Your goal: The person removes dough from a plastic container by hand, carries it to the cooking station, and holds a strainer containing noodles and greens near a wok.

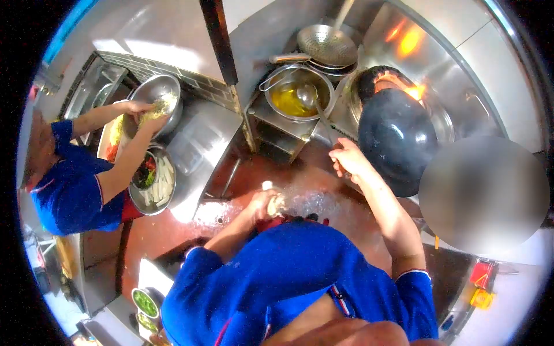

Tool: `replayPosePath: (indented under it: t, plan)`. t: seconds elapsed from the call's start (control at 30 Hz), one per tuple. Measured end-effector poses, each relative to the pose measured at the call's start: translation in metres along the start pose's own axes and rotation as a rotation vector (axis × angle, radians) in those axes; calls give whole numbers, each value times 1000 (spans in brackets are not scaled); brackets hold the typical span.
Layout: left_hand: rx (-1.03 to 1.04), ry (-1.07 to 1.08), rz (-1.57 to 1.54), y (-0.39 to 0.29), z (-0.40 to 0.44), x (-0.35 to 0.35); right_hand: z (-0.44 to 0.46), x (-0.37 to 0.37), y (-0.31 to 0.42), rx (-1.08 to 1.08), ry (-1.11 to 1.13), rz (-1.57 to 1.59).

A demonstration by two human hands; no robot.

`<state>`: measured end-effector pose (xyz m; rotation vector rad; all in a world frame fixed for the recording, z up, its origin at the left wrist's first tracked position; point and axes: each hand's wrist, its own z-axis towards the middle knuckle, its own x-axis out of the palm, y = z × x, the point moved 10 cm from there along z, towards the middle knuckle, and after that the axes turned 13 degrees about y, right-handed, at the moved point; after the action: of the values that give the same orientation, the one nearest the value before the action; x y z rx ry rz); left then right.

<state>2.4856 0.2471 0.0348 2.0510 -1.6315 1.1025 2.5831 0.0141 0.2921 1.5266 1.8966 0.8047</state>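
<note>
My right hand point(350, 159) is closed around the handle of a ladle point(324, 122). The ladle's bowl dips into yellow oil inside a metal pot point(329, 91). Close to that forearm, a black wok point(397, 138) stands tilted at the stove, with orange flame showing behind its upper edge. Low in front of my body, my left hand point(263, 204) is closed on a crumpled whitish cloth point(279, 204).
A perforated strainer point(328, 44) rests above the oil pot. At left, a co-worker point(75, 179) in blue handles shredded food over a steel bowl point(156, 87). Beside it, another bowl point(167, 199) holds pale strips. A dark post point(218, 40) rises between the counters.
</note>
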Motion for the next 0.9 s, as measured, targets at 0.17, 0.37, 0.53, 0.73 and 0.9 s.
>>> replayPosePath:
  t: [0.17, 0.37, 0.53, 0.73, 0.9]
  plan:
    - [-27, -91, 76, -6, -10, -79, -9, 7, -10, -73, -56, 323]
    - [18, -145, 371, -49, -40, -24, -76, 17, -13, -272, -50, 889]
    - [72, 58, 148, -48, -6, -5, -145, 10, -39, -489, 110, 1165]
    - [14, 123, 274, -21, 19, 29, -228, -27, -87, -335, -469, 457]
    - [-102, 148, 456, 26, 33, 86, -266, -47, -122, -237, -791, -268]
